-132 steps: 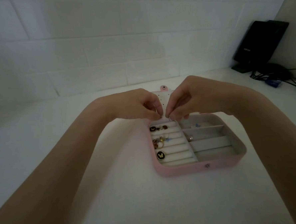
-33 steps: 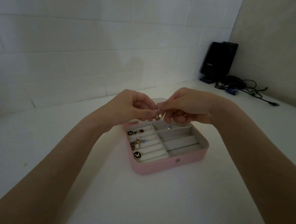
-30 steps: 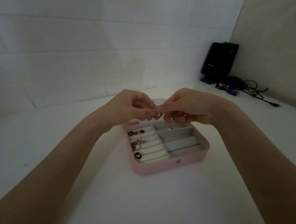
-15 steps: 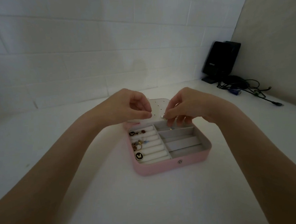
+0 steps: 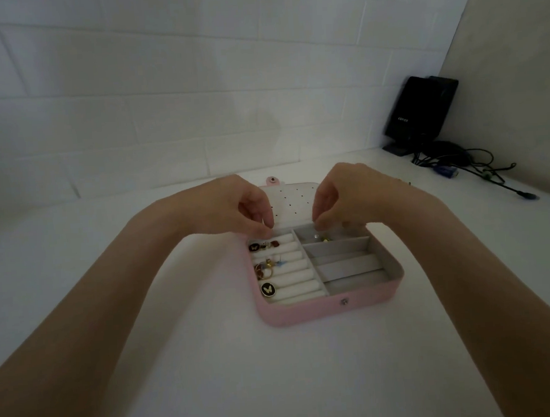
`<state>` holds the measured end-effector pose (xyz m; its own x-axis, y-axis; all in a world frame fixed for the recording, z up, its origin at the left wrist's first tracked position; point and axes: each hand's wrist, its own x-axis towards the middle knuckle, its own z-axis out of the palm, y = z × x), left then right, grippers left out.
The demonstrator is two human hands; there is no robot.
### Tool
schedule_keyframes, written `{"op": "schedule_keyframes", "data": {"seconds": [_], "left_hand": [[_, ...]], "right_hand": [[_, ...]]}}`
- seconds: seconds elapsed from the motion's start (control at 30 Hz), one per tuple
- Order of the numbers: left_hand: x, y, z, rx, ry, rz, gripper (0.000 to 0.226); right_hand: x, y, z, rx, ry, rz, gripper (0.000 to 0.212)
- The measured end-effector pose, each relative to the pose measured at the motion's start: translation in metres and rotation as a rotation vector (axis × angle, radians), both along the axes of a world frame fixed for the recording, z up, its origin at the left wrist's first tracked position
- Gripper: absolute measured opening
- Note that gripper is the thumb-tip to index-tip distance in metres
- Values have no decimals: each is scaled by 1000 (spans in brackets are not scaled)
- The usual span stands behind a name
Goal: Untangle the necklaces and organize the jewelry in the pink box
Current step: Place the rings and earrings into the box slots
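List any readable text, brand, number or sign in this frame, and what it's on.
"EDIFIER", small and blurred, an uncertain reading: on the black speaker in the far corner.
No lettering shows on the pink jewelry box; its round black charms carry butterfly motifs, not text.

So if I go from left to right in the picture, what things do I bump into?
Left hand → pink box → right hand → black speaker → cables.
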<state>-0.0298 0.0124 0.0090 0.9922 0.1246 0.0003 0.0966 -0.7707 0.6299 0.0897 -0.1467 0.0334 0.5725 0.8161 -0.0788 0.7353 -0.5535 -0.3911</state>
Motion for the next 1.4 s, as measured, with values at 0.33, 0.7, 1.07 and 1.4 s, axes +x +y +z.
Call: {"op": "schedule_keyframes", "data": {"seconds": [0.33, 0.7, 1.07, 1.4], "left_hand": [[-2, 0, 0, 17, 10, -25, 11], [-9, -1, 8, -162, -10, 9, 11], [-4, -6, 5, -206, -68, 76, 5], [3, -7, -3, -322, -127, 153, 8]], "right_hand": [[-35, 14, -8, -74, 120, 331, 9], [-10, 5, -12, 232, 564, 148, 6], [-6, 6, -14, 380, 735, 89, 8], [-7, 8, -13, 472, 642, 74, 2]]}}
